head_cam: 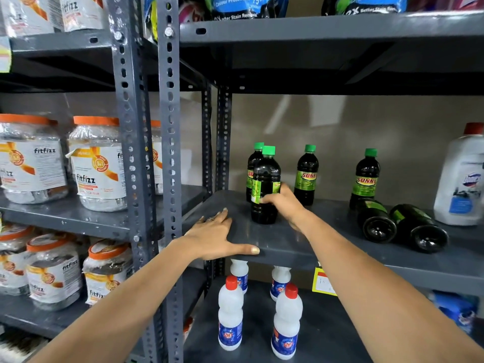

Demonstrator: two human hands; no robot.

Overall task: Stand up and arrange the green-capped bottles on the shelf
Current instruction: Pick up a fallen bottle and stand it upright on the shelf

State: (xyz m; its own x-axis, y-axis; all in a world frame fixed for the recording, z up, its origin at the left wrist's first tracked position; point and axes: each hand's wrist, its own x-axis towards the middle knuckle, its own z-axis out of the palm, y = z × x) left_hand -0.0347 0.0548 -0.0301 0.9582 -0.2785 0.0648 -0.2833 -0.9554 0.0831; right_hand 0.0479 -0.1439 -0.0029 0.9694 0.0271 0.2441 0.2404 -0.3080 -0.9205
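Note:
Dark bottles with green caps and green labels stand on the grey shelf [327, 247]. My right hand [284, 204] grips the front upright bottle [265, 179] around its lower label. A second bottle [254, 163] stands right behind it, a third [307, 174] further right, and a fourth [365, 176] further right again. Two more bottles, one [377, 221] beside the other [419, 229], lie on their sides with their bases towards me. My left hand [218, 238] rests flat on the shelf's front left corner, fingers spread, thumb over the edge.
A large white jug with a red cap [461, 179] stands at the shelf's right end. White red-capped bottles [230, 313] stand on the shelf below, under a yellow price tag [322, 282]. Orange-lidded jars [98, 163] fill the left rack beyond the grey upright posts [170, 153].

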